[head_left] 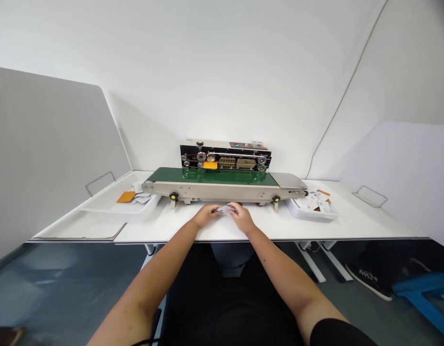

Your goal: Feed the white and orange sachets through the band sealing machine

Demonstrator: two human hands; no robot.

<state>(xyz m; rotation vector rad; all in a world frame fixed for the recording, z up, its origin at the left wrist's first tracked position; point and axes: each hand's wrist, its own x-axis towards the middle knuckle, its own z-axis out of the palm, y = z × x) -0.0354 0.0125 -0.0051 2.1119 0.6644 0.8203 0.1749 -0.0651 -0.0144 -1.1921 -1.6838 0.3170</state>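
Observation:
My left hand (205,216) and my right hand (243,218) meet over the table in front of a band sealing machine (222,192). Between them is a small pale, shiny packet (225,210), pinched at its two sides by my fingers. Its print is too small to read. Behind it runs the machine's green conveyor belt (214,176). An orange packet (210,165) stands upright at the machine's sealing rollers, left of its middle.
A white tray (149,208) on the left holds orange and pale packets. A white bin (311,215) of packets stands on the right. Grey partitions (56,144) flank the table (142,233). Low on the right are a shoe (368,278) and a blue stool (424,288).

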